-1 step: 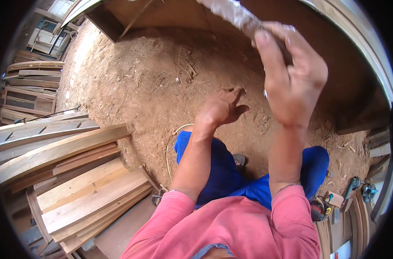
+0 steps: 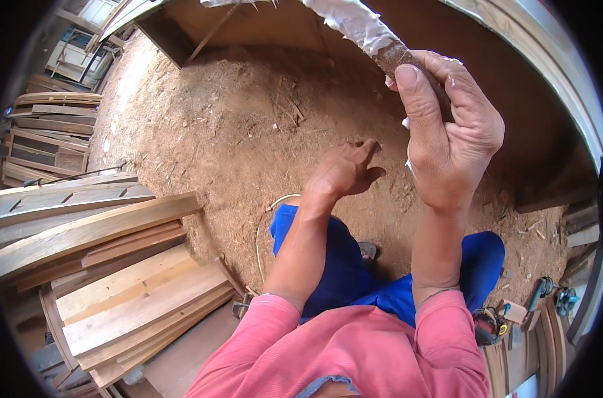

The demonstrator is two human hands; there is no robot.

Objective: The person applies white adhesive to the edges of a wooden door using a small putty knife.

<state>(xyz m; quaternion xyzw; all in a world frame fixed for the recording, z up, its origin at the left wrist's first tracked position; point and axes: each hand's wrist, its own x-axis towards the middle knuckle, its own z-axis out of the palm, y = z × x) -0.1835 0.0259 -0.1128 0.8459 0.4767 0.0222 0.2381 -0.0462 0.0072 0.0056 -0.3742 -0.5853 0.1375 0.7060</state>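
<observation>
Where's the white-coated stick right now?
In the head view, the white-coated stick is at top centre, gripped at its brown end by the right hand, above the sawdust floor.

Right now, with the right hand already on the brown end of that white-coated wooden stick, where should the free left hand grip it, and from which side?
Judging by its pose, take the white-coated wooden stick on its white middle stretch, above the right hand that pinches the bare brown end. It slants up and leftward, so the open left hand could rise from below left, fingers wrapping across the shaft.

no packages, labels, signs or screens show anywhere in this view.
</observation>
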